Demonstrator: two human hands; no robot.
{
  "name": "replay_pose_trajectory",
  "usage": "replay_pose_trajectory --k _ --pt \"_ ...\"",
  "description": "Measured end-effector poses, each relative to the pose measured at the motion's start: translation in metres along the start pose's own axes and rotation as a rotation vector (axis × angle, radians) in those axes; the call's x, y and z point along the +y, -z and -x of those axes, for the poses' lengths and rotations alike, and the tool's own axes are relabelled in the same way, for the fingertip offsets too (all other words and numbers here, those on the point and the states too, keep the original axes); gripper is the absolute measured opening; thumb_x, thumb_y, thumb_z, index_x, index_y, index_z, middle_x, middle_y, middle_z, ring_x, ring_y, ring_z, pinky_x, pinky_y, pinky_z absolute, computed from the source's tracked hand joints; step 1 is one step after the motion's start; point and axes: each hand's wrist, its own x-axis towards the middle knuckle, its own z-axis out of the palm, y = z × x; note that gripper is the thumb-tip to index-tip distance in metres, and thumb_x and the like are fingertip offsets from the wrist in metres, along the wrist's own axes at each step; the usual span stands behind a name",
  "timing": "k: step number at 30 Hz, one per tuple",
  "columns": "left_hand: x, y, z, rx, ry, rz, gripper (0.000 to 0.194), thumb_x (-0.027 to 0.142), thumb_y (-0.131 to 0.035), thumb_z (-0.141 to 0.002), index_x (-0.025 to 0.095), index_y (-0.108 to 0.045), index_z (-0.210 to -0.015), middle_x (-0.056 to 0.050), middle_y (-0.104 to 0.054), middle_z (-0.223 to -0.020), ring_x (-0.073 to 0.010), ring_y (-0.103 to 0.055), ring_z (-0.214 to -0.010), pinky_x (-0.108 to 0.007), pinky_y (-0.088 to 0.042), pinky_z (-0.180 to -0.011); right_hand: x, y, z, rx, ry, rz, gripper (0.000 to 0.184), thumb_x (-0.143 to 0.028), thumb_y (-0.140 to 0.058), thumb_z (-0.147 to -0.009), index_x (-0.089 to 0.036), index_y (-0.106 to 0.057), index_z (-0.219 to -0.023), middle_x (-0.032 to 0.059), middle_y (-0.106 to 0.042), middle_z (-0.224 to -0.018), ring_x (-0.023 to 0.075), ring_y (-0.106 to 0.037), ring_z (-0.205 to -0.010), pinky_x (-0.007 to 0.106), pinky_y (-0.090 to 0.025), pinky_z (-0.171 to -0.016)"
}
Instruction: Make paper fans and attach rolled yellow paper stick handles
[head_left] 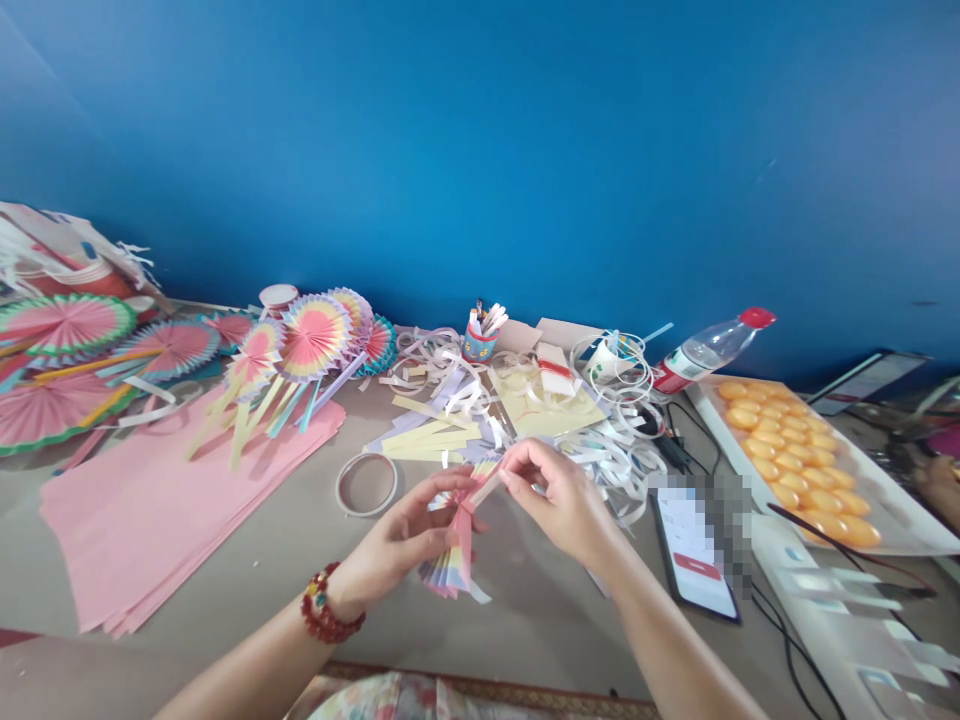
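Observation:
My left hand (409,530), with a red bead bracelet at the wrist, is closed around a pleated paper fan (448,568) in pink, yellow and lilac. The fan is gathered at its middle, and its folds spread above and below my fingers. My right hand (551,500) pinches the upper end of a narrow pale strip (487,490) that runs along the fan's pink edge. Whether this strip is tape or paper I cannot tell. A roll of tape (366,486) lies flat on the table just left of my left hand.
Pink paper sheets (172,500) are stacked at left, beside finished paper rosettes (319,335). Curled white strips (615,470) and yellow strips (435,437) lie behind my hands. A phone (694,560), a tilted bottle (709,350) and a tray of yellow oval pieces (892,500) occupy the right.

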Motion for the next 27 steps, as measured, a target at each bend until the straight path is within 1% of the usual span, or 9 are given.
replay_pose_trajectory --k 6,13,19,27 --pt "-0.002 0.001 0.0 0.007 -0.008 0.012 0.042 0.025 -0.07 -0.088 0.031 -0.061 -0.128 -0.009 -0.032 -0.158 -0.0258 -0.062 -0.11 -0.038 -0.057 -0.086 -0.004 -0.007 0.0 0.061 0.024 0.038 0.008 -0.022 -0.052 -0.094 -0.023 -0.054 -0.087 0.0012 -0.063 -0.083 0.0163 -0.061 -0.075 0.027 -0.048 -0.07" --pt "-0.002 0.001 0.001 0.0 -0.019 0.006 0.041 0.025 -0.069 -0.089 0.032 -0.061 -0.128 -0.009 -0.032 -0.158 -0.0263 -0.062 -0.111 -0.039 -0.056 -0.087 -0.002 -0.014 0.0 0.146 0.078 0.06 0.011 -0.021 -0.051 -0.094 -0.023 -0.051 -0.084 0.003 -0.064 -0.087 0.0171 -0.062 -0.076 0.029 -0.05 -0.071" --pt "-0.001 0.001 0.001 0.002 -0.02 0.004 0.042 0.024 -0.069 -0.089 0.031 -0.061 -0.129 -0.01 -0.031 -0.159 -0.0268 -0.062 -0.112 -0.038 -0.056 -0.088 0.0 -0.017 0.0 0.179 0.111 0.061 0.012 -0.017 -0.052 -0.094 -0.023 -0.051 -0.084 0.0027 -0.063 -0.088 0.0169 -0.062 -0.079 0.029 -0.049 -0.073" --pt "-0.002 0.002 0.001 0.003 -0.018 0.016 0.042 0.024 -0.068 -0.089 0.03 -0.061 -0.13 -0.01 -0.031 -0.159 -0.0277 -0.063 -0.112 -0.039 -0.056 -0.087 0.004 -0.021 0.0 0.204 0.14 0.073 0.013 -0.015 -0.052 -0.093 -0.023 -0.051 -0.084 0.0016 -0.061 -0.086 0.0162 -0.06 -0.078 0.028 -0.047 -0.073"
